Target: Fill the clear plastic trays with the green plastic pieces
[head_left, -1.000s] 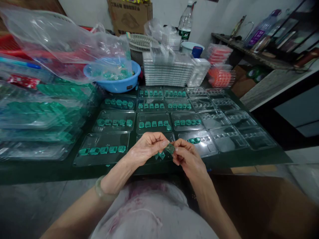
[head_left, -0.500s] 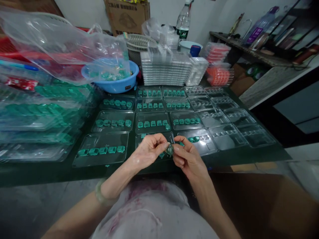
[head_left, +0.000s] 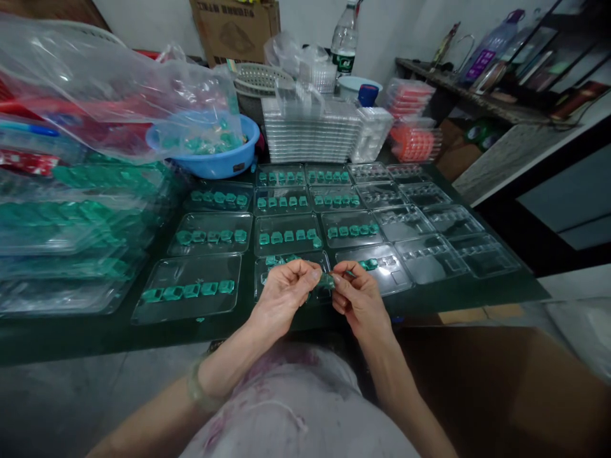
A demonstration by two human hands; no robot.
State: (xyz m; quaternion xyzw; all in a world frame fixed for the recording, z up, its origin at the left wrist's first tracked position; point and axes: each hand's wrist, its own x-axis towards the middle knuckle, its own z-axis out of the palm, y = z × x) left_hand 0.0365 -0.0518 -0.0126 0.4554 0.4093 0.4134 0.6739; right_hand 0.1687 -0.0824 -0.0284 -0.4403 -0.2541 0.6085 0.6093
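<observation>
Between my two hands is a small translucent green plastic piece (head_left: 326, 280), too small to make out fully. My left hand (head_left: 289, 289) is closed, its thumb and forefinger pinching at the piece's left side. From the right, my right hand (head_left: 359, 291) pinches the same piece with thumb and fingertips. Beneath them lies a clear plastic tray (head_left: 260, 270) with green pieces, partly covered by my hands. A tray (head_left: 394, 280) just to the right holds a few green pieces in part of its row. Another tray (head_left: 186, 312) on the left carries a row of green pieces.
Rows of clear trays cover the dark green table (head_left: 95, 337). A blue basin (head_left: 214, 164) of green pieces stands behind, partly under a plastic bag (head_left: 119, 76). Stacked filled trays (head_left: 62, 254) fill the left. A stack of clear trays (head_left: 310, 133) and orange packs (head_left: 415, 143) stand at the back.
My left fingertips have shifted slightly up and left against the green piece, and its pose between my hands has changed. The whole view has shifted slightly.
</observation>
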